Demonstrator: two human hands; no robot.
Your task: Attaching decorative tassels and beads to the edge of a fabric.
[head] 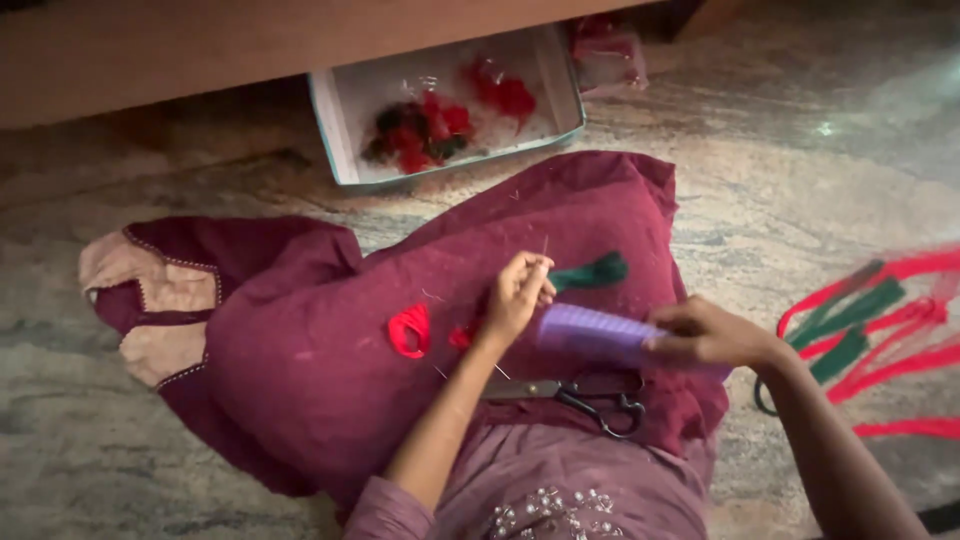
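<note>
Left hand point(516, 292) fingertips pinched together, seemingly on a fine thread or needle rising above them; too thin to tell which. Right hand point(705, 333) closed around the end of a purple comb point(592, 334), held level over the lap. Green yarn point(592, 272) lies just beyond the left hand on the maroon cloth point(300, 340); red yarn loop point(409, 330) beside the wrist. Scissors point(590, 395) rest near the cloth's lower edge. Judgement: keep the comb steady and the pinch tight, pulling evenly so strands don't tangle. Box point(340, 100) of scraps on the floor point(800, 150) beyond.
</note>
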